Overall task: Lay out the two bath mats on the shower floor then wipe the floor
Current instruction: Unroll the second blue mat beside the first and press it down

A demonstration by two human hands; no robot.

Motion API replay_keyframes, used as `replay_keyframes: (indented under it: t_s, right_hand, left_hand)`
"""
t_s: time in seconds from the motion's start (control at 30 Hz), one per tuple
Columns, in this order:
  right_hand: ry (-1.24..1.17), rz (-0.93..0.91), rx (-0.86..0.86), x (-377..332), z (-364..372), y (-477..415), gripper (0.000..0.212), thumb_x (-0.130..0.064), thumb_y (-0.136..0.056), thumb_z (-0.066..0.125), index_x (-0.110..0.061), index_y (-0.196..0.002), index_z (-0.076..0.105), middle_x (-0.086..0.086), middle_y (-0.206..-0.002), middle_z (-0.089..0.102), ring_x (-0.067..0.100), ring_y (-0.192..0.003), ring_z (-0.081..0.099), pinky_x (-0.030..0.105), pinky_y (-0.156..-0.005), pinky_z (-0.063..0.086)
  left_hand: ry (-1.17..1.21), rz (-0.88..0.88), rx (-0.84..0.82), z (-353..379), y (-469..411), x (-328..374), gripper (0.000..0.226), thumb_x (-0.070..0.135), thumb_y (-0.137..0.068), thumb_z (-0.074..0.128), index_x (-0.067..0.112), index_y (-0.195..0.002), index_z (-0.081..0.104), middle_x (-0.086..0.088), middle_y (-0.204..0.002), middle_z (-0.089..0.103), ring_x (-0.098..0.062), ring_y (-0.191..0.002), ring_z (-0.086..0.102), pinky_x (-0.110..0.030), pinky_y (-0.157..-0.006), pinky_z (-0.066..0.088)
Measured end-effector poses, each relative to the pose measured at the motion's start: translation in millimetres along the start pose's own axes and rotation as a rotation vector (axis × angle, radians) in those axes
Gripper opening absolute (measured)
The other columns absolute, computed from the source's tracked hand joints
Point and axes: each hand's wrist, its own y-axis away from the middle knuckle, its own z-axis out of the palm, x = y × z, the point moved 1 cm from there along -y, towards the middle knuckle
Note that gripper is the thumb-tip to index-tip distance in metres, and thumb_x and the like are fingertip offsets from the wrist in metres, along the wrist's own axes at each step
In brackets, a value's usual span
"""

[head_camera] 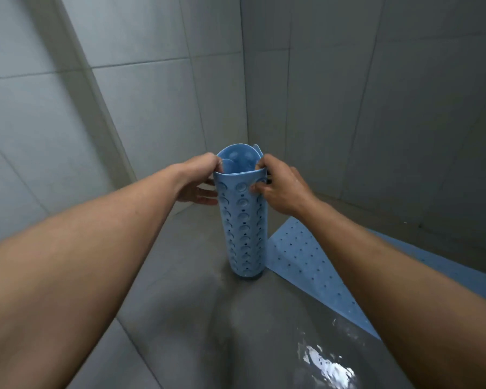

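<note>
Fingers of the left hand (198, 182) curl round the top rim of the rolled mat (243, 226), and the right hand (281, 186) pinches the opposite side of that rim. The roll stands upright on the shower floor (185, 304), a hollow tube holding only its own suction-cupped inner turns. Just right of the roll, the flat mat (306, 256) lies spread along the wall's foot. Left of the roll and nearer than it lies bare grey floor, with a glinting wet patch (326, 363) nearer on its right. Tiled walls (152, 108) meet in a corner behind the roll.

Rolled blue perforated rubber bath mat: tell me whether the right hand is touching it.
Touching. Head view shows the right hand pinching the top rim of the rolled blue perforated rubber bath mat.
</note>
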Motion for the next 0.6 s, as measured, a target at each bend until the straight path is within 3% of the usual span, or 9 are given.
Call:
replay_keyframes:
  t_s: [0.23,0.3,0.37,0.43,0.6]
  right_hand:
    - [-0.069,0.063,0.026,-12.9,-12.0,73.4,0.021,-0.019,-0.088,0.069,-0.029,-0.093,0.052,-0.004,-0.098,0.065,0.009,-0.082,0.061,0.023,-0.058,0.043]
    - [-0.080,0.111,0.049,-14.1,-13.5,87.7,0.021,-0.021,-0.084,0.071,-0.028,-0.091,0.053,-0.005,-0.093,0.066,0.011,-0.079,0.062,0.028,-0.060,0.048]
    - [-0.117,0.163,0.042,-15.6,-10.7,101.8,0.025,-0.029,-0.073,0.074,-0.031,-0.087,0.053,-0.004,-0.089,0.068,0.018,-0.082,0.065,0.043,-0.070,0.058]
    - [-0.174,0.194,0.039,-9.2,-4.3,112.2,0.031,-0.039,-0.061,0.072,-0.037,-0.085,0.054,-0.003,-0.091,0.070,0.023,-0.087,0.068,0.054,-0.077,0.058]
    - [-0.346,0.251,0.099,-23.4,5.3,133.0,0.029,-0.020,-0.071,0.077,-0.025,-0.090,0.056,0.008,-0.102,0.071,0.031,-0.096,0.070,0.054,-0.080,0.059]
  left_hand:
    - [-0.193,0.035,-0.062,16.8,51.8,-0.3,0.035,0.015,-0.085,0.045,0.016,-0.118,0.057,-0.009,-0.104,0.061,-0.026,-0.090,0.067,-0.035,-0.074,0.056]
    - [-0.251,0.065,-0.115,19.9,60.1,-0.7,0.029,0.014,-0.088,0.044,0.014,-0.113,0.058,-0.009,-0.097,0.060,-0.025,-0.081,0.065,-0.036,-0.076,0.056]
    - [-0.295,0.092,-0.166,24.9,68.2,-7.4,0.026,0.013,-0.091,0.042,0.012,-0.111,0.058,-0.009,-0.092,0.058,-0.023,-0.073,0.062,-0.037,-0.076,0.055]
    - [-0.333,0.105,-0.203,27.7,71.5,-14.0,0.027,0.015,-0.092,0.041,0.011,-0.113,0.058,-0.008,-0.093,0.058,-0.022,-0.074,0.061,-0.037,-0.074,0.055]
    - [-0.408,0.133,-0.277,17.8,72.4,-16.1,0.028,0.016,-0.087,0.042,0.012,-0.109,0.060,-0.010,-0.092,0.056,-0.021,-0.070,0.056,-0.033,-0.068,0.051]
